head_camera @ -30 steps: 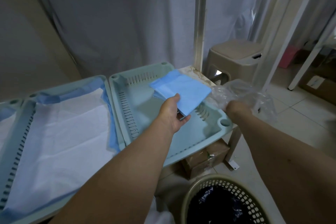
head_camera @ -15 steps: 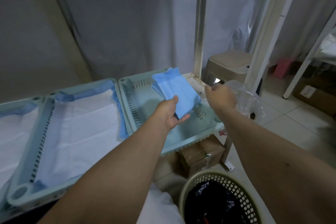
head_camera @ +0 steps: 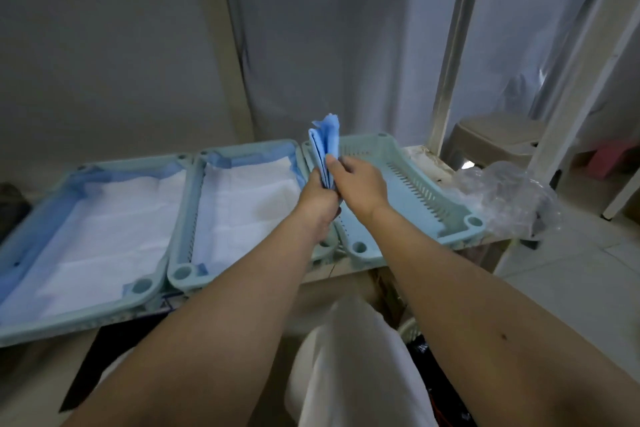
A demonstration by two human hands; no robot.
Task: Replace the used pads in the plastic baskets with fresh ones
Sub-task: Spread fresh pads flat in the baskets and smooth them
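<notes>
Above the bare right basket (head_camera: 426,191), the left hand (head_camera: 320,196) and right hand (head_camera: 360,180) both grip a folded blue pad (head_camera: 325,146) upright. Judged step: unfolding; next, spread it flat inside that basket.

Crumpled clear plastic bag (head_camera: 509,199) on the table's right end, beige stool (head_camera: 498,135) behind it. Grey curtain (head_camera: 329,38) backs the table; tiled floor (head_camera: 571,274) at right.

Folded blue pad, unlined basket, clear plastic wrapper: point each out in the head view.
folded blue pad (head_camera: 327,139), head view, upper part standing above the hands
unlined basket (head_camera: 446,217), head view, right side wall near the slots
clear plastic wrapper (head_camera: 509,198), head view, middle of the crumpled film right of the basket
</notes>
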